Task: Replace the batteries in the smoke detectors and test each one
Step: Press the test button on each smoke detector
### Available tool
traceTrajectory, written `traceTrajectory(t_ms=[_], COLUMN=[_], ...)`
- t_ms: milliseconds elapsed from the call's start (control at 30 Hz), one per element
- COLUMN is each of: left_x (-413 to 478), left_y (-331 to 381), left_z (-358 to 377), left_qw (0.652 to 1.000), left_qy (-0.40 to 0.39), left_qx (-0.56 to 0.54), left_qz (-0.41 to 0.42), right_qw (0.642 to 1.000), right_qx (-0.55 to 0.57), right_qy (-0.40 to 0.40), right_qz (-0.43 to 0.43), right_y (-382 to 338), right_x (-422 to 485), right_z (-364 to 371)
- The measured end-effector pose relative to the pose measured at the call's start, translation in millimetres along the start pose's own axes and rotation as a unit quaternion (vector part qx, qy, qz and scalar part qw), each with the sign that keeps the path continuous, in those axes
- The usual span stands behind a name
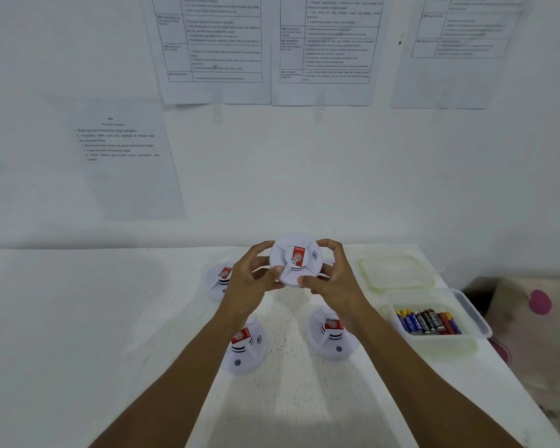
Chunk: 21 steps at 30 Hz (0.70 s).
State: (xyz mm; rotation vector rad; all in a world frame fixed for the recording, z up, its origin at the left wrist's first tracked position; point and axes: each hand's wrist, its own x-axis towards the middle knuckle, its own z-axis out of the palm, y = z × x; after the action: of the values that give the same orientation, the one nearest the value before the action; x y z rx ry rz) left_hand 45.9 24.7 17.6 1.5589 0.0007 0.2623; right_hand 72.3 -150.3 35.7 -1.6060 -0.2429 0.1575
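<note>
I hold a round white smoke detector (296,258) with a red label up above the table, face toward me. My left hand (251,279) grips its left rim and my right hand (332,276) grips its right rim. Three more white detectors lie on the table: one at the back left (219,279), partly hidden by my left hand, one under my left forearm (246,345), and one under my right forearm (328,334). A clear plastic tub (476,318) at the right holds several blue, black and red batteries (429,321).
The white table (78,318) meets a white wall hung with printed sheets (123,156). The tub's clear lid (395,271) lies behind the tub. The table's right edge runs near the tub, with patterned fabric (530,318) beyond it.
</note>
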Motion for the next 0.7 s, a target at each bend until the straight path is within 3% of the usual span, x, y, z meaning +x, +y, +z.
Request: traceTrajectory(t_ms=[700], left_x=[-10.0], left_y=[6.9], left_z=[0.4], left_qw=[1.000], left_qy=[-0.021], left_qx=[-0.010], left_qz=[-0.006], right_qw=[0.999], right_qx=[-0.014], right_qy=[0.048], right_qz=[-0.003], right_y=[3.8], right_x=[0.7], right_z=[-2.9])
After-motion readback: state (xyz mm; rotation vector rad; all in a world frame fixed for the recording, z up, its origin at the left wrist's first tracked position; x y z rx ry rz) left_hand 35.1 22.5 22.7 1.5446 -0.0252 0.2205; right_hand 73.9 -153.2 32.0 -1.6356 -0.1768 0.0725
